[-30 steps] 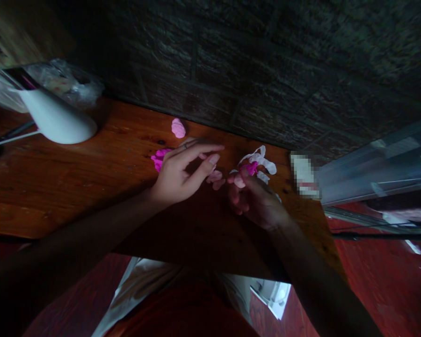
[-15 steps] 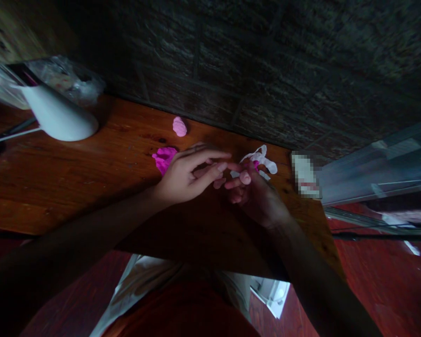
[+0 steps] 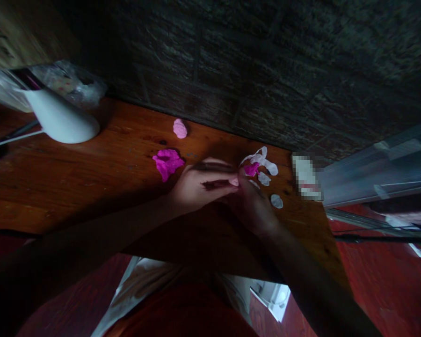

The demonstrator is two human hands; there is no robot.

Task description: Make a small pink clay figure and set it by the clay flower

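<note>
My left hand (image 3: 205,185) and my right hand (image 3: 249,203) meet over the wooden table (image 3: 126,178), their closed fingertips pressed together. Whatever lies between the fingers is hidden. Left of my left hand lies a crumpled magenta piece (image 3: 168,164), thin and ragged like paper or flattened clay. Behind it sits a pale pink lump (image 3: 180,128), apparently modelling clay. Just beyond my right hand, a small magenta scrap (image 3: 251,169) rests by a white curled strip (image 3: 268,165). Small whitish flat pieces (image 3: 276,201) lie beside that hand.
A white cone-shaped object (image 3: 65,117) with a cable lies at the left, near a clear plastic bag (image 3: 86,91). A dark stone-patterned wall (image 3: 217,70) runs along the back edge. At right are a blurred-out pale object (image 3: 306,175) and a translucent bin (image 3: 372,159).
My hands have come together from a slightly spread pose, fingertips now touching. My right hand has shifted left and toward me, uncovering the magenta scrap and whitish pieces.
</note>
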